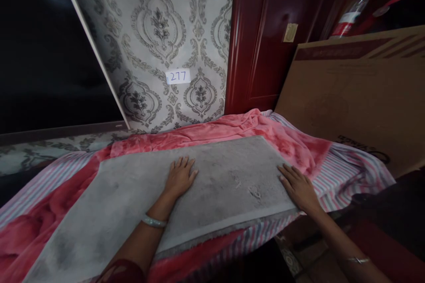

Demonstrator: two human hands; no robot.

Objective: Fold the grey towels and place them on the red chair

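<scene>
Towel (212, 190), grey, lies flat over a rumpled pink blanket (299, 146) and striped sheet (345, 168), with the left hand (181, 177) spread wide near its middle and the right hand (299, 186) laid open at its right edge. Room's kinda packed: damask wallpaper (199, 9) with a 277 label (178, 76), black TV screen (43, 53) left, glossy dark red panel (265, 53), cardboard box (358, 93) right, bottle (350, 15) by its top edge.

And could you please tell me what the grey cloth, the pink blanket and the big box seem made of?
Grey cloth: probably short-pile fabric, matte, with brushed-looking patches.
Pink blanket: likely plush, its soft folds slightly glossy; the fibre I cannot tell.
Big box: apparently cardboard, plain brown and dull, with printing.
</scene>
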